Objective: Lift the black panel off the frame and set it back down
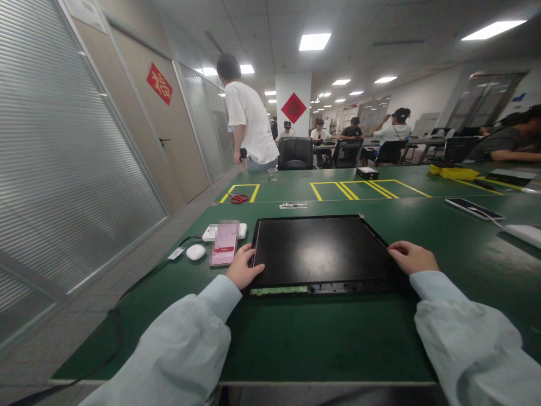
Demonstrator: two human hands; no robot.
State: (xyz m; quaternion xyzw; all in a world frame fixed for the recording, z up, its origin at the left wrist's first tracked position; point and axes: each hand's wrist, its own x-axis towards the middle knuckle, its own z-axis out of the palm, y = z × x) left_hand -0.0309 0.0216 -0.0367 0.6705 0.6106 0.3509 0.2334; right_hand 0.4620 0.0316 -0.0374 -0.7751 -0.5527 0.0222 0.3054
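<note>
A black flat display panel (321, 251) in a thin dark frame lies on the green table in front of me. Along its near edge a strip of green circuit board (279, 291) shows. My left hand (245, 267) grips the panel's left edge, thumb on top and the other fingers over the side. At the right edge, my right hand (412, 257) pinches the frame between thumb and fingers. The undersides of both grips are hidden.
Left of the panel are a phone (225, 245), a white rounded case (195, 252) and a white power strip (210, 232) with a black cable. Red scissors (239, 198) lie farther back. Another phone (474, 208) is at right. A person (251, 118) stands beyond the table.
</note>
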